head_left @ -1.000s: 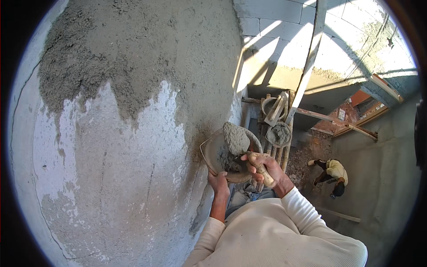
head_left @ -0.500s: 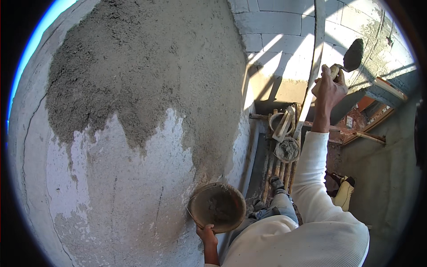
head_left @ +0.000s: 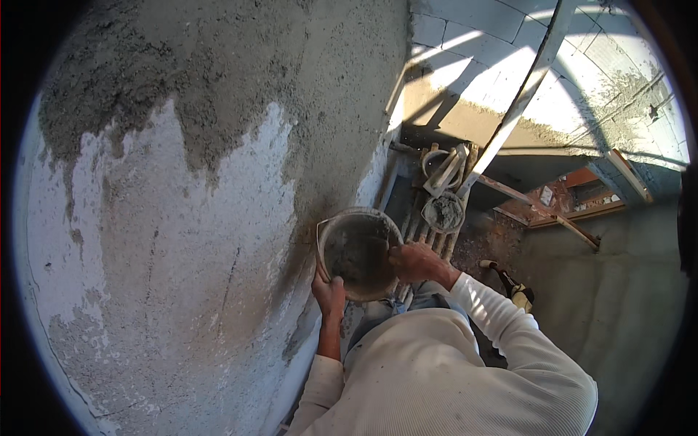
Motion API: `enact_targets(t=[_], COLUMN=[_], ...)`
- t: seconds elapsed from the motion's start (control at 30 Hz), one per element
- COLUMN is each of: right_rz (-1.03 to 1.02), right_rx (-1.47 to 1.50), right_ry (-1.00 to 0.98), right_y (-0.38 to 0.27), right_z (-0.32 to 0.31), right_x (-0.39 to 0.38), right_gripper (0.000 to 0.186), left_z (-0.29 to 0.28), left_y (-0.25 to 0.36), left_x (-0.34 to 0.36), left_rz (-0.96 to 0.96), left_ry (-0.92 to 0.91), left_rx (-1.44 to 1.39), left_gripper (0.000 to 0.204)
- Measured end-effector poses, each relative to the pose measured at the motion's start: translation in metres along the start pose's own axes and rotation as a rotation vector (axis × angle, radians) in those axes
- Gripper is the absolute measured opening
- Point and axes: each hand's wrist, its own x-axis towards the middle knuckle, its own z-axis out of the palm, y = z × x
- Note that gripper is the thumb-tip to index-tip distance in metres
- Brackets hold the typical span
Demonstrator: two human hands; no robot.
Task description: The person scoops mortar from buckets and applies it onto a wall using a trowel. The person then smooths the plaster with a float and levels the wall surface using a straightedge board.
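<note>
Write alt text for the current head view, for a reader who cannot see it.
A person in a white ribbed top holds a round, mortar-stained, grey-brown bucket at its rim with the left hand; the right hand is at the bucket's right side, its grip unclear. A pale wall, partly coated in rough grey plaster, fills the left.

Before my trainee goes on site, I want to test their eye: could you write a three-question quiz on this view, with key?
1. Which hand holds the wire-handled bucket at its lower-left rim?
2. True or false: the dark mortar coat on the wall has a jagged lower edge.
3. Fill in: the small mortar bucket rests on ____.

Key: 1. left hand; 2. true; 3. poles.
</note>
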Motion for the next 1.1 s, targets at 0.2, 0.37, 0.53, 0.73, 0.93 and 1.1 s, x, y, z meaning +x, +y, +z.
enact_targets(t=[0.2, 0.37, 0.53, 0.73, 0.93, 1.1], right_rz=[0.073, 0.289, -0.012, 0.359, 0.229, 0.224], right_rx=[-0.094, -0.090, 0.456, 1.592, 1.810, 1.818], right_ry=[0.159, 0.147, 0.236, -0.158, -0.095, -0.035], right_y=[-0.031, -0.010, -0.015, 0.025, 0.003, -0.004], right_z=[-0.033, -0.061, -0.091, -0.049, -0.035, -0.034], right_x=[-0.005, -0.001, -0.036, -0.043, -0.060, -0.072], right_gripper=[0.018, 0.021, 0.023, 0.025, 0.022, 0.022], left_z=[0.052, 0.060, 0.053, 0.068, 0.073, 0.088], left_y=[0.067, 0.097, 0.097, 0.102, 0.072, 0.048], left_x=[0.027, 0.021, 0.005, -0.002, 0.011, 0.005], left_rz=[0.078, -0.101, 0.348, 0.585, -0.087, -0.050], left_ry=[-0.161, -0.298, -0.171, -0.171, -0.103, 0.005], left_rx=[0.273, 0.380, 0.247, 0.157, -0.249, -0.315], left_gripper=[0.072, 0.069, 0.068, 0.062, 0.055, 0.069])
